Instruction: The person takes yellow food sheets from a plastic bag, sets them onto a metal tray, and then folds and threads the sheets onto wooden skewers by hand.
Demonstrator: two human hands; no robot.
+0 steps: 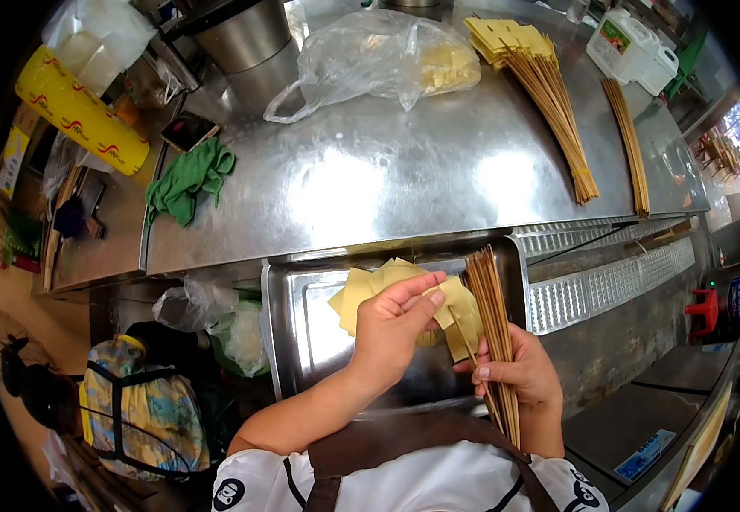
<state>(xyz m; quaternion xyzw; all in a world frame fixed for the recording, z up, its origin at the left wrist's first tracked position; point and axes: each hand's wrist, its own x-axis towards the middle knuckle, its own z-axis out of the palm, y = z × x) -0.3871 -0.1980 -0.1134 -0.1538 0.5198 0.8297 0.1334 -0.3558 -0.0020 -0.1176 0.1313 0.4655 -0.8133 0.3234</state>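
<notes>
Thin yellow sheets [357,294] and slim wooden sticks [488,294] at a shiny metal tray [306,341]
Left hand [397,326] pinches one limp sheet [464,326] between thumb and fingertips; right hand [519,369] curls round the straight sticks near the tray's right edge; the square-cut sheets overlap toward its far edge, beside the smooth steel table's [255,205] near edge

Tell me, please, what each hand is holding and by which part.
The left hand pinches a yellow sheet by its edge; the right hand grips a stick bundle around its middle.
</notes>
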